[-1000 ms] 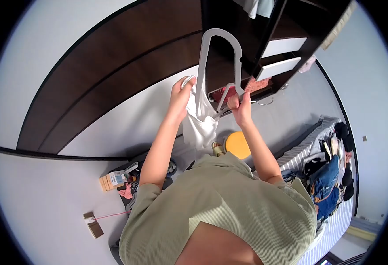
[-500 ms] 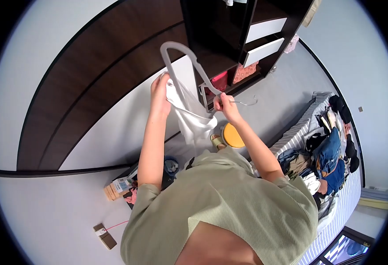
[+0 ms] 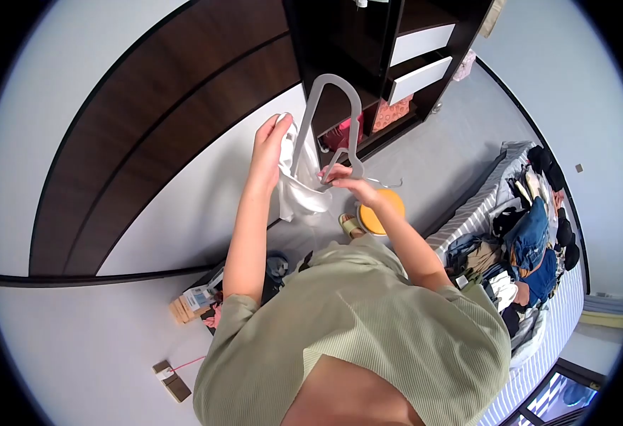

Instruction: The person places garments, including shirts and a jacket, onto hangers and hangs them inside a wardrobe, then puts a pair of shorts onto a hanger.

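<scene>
One gray hanger point(image 3: 356, 108), just above the frame's center, has its long loop upright, lower end against a white garment point(image 3: 301, 200) that the left hand point(image 3: 265, 150) pinches, while the nearer right hand point(image 3: 350, 184) touches its lower part, grip unclear.

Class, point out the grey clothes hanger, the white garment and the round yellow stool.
Grey clothes hanger point(image 3: 307, 128): head view, on its long bar, image-left side.
White garment point(image 3: 301, 199): head view, on its lower folds.
Round yellow stool point(image 3: 394, 201): head view, on its seat.
</scene>
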Available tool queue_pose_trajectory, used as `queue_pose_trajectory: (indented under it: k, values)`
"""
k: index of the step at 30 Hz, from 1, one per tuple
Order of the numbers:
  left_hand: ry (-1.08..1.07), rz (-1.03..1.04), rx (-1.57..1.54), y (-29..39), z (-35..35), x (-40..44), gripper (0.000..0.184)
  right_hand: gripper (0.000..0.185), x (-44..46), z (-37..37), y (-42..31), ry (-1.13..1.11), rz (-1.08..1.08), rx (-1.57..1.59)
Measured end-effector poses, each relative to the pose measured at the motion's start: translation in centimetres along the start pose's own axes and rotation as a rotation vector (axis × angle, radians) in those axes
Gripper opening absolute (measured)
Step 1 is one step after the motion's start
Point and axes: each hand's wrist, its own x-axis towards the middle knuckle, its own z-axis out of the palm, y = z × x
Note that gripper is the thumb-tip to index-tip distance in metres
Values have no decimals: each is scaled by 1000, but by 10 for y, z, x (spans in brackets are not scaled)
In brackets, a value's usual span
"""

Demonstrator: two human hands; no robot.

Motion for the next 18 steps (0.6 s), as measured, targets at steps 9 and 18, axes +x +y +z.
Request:
queue_pose_trajectory:
  k: [9,18]
  values:
    - [20,-4,-28,3,6,0,18,47,-6,29,0,-32,2,-354]
    - [93,3,-68,9,-2,0,20,44,-10,20,-36,-169,63,-144]
